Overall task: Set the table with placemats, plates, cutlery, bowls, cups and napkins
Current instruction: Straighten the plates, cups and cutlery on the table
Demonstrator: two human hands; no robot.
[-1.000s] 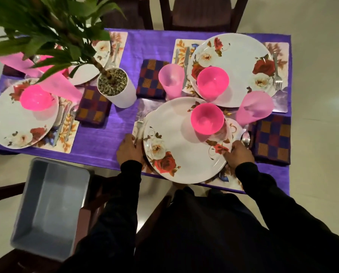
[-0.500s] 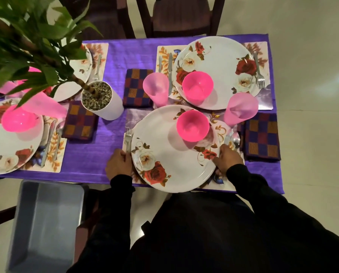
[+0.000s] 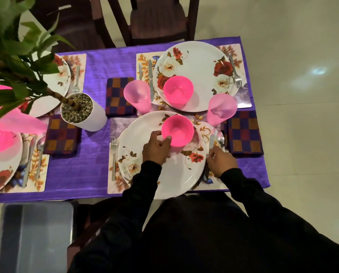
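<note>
A white floral plate (image 3: 172, 174) lies on a floral placemat (image 3: 115, 186) at the table's near edge, with a pink bowl (image 3: 179, 132) on its far part. My left hand (image 3: 156, 149) grips the bowl's near-left side, thumb on its wall. At the plate's right rim my right hand (image 3: 220, 161) holds the edge with curled fingers, just below the knife (image 3: 211, 139) and spoon (image 3: 221, 138). A fork (image 3: 113, 154) lies left of the plate. To the right are a pink cup (image 3: 220, 109) and a checked napkin (image 3: 243, 133).
The far setting has a plate (image 3: 200, 62), pink bowl (image 3: 178, 91), cup (image 3: 137, 97) and napkin (image 3: 119, 95). A potted plant (image 3: 86, 113) stands mid-table, with two more settings at the left. A grey tub (image 3: 34, 233) sits below the near edge; chairs (image 3: 158, 18) stand beyond.
My left hand left the plate's left rim and moved across the plate to the pink bowl. The right hand stays at the right rim. The view shifted left.
</note>
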